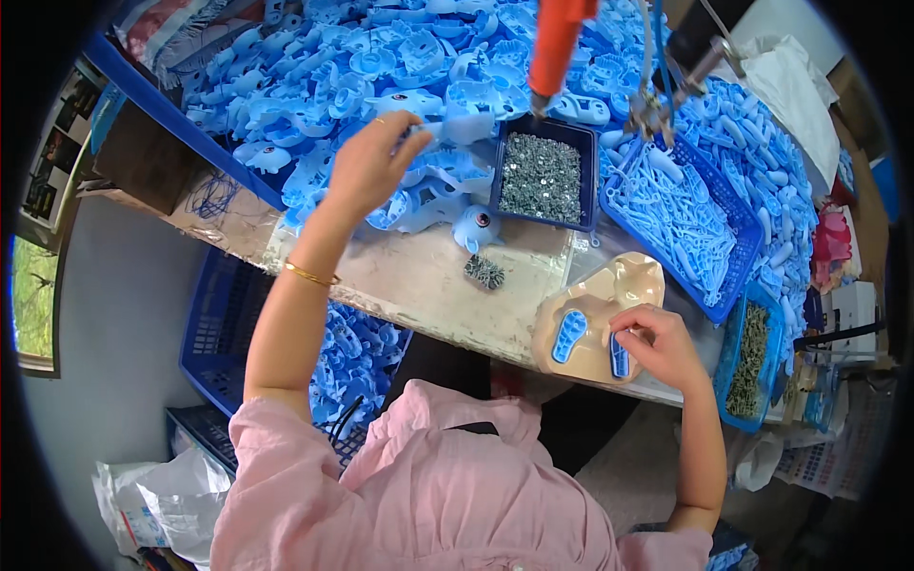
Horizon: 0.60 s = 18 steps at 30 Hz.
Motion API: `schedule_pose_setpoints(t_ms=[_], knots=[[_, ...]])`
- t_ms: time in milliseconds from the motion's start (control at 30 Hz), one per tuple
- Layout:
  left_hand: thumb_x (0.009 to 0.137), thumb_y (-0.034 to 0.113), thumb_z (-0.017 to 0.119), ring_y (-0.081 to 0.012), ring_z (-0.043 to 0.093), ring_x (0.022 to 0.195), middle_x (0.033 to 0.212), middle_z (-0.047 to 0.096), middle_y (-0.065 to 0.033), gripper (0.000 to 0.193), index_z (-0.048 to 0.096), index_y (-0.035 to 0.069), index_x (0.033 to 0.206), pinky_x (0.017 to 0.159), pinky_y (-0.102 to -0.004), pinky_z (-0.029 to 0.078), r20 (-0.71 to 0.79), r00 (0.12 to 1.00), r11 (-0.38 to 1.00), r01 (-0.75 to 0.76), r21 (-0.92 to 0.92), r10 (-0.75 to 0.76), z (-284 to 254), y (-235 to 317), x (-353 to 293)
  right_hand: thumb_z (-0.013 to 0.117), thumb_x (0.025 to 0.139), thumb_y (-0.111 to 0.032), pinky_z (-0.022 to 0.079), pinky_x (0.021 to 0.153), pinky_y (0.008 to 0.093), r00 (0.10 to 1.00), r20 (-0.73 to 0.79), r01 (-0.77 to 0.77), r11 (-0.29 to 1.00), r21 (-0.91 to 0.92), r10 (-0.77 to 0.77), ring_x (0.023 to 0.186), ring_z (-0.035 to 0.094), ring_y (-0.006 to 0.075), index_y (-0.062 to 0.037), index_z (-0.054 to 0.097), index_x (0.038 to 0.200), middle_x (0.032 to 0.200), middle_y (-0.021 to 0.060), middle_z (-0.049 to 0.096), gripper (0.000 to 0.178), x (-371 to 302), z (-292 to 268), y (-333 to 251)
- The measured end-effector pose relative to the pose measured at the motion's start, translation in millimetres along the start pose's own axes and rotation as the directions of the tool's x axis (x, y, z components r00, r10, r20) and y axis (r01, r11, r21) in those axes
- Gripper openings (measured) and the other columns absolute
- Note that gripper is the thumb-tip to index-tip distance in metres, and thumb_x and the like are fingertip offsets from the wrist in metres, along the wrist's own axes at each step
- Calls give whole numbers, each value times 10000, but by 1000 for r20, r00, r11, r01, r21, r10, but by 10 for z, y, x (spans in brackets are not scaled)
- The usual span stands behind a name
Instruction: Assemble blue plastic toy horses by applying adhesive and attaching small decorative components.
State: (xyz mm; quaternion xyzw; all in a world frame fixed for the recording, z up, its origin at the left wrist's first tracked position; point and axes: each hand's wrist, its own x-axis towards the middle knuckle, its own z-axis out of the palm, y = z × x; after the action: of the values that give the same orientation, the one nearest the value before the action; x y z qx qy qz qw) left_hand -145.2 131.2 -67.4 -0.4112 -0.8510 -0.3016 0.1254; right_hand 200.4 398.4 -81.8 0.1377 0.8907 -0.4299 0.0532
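My left hand (371, 162) reaches over the heap of light blue plastic parts, its fingers closed on a smooth blue plastic shell part (462, 128), slightly blurred. Near the table's front edge sits a beige moulded fixture (595, 285). One blue footprint-shaped part (570, 336) lies in its left recess. At the right recess, my right hand (662, 347) pinches a narrow blue part (619, 357); fingers cover some of it. A small pile of screws (485, 272) lies on the tabletop between my hands, below a round blue piece with an eye (476, 228).
A dark tray of small screws (588, 217) stands behind the fixture, under a hanging orange power screwdriver (557, 48). To the right are a blue basket of thin blue parts (752, 249) and a blue tray of screws (733, 371). A blue crate (214, 324) stands below left.
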Motion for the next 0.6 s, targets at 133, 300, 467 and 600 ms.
schedule_pose_setpoints(t_ms=[133, 300, 467, 600], knots=[[899, 342, 725, -283, 670, 748, 849, 701, -132, 352, 689, 65, 1113, 661, -367, 508, 143, 990, 993, 34, -113, -17, -356, 363, -35, 711, 862, -38, 505, 719, 268, 989, -131, 67, 998, 3, -66, 799, 657, 133, -12, 723, 977, 954, 61, 731, 119, -45, 2, 35], [803, 259, 781, -194, 651, 630, 675, 625, -7, 386, 675, 211, 1172, 530, -346, 483, 50, 904, 905, -422, -51, 424, -71, 1174, -580, 683, 889, 3, 505, 770, 242, 952, -289, 117, 992, 36, -102, 863, 659, 117, 19, 717, 987, 980, 65, 729, 104, -128, -110, -70], [779, 118, 636, -168, 680, 664, 736, 644, -30, 339, 649, -19, 1089, 548, -291, 537, 183, 798, 819, -562, -115, 574, 559, 1998, -924, 639, 942, 8, 522, 824, 256, 883, -469, 107, 966, 235, 17, 912, 660, 117, 26, 694, 1044, 1023, 76, 720, 118, -273, -264, -37], [773, 135, 661, -170, 683, 607, 716, 675, -53, 319, 674, -34, 1044, 510, -276, 536, 199, 862, 883, -466, -52, 466, 1005, 2435, -1108, 634, 952, -4, 536, 847, 267, 856, -513, 112, 942, 316, 70, 922, 665, 124, 25, 686, 1053, 1029, 81, 720, 117, -443, -278, 136]])
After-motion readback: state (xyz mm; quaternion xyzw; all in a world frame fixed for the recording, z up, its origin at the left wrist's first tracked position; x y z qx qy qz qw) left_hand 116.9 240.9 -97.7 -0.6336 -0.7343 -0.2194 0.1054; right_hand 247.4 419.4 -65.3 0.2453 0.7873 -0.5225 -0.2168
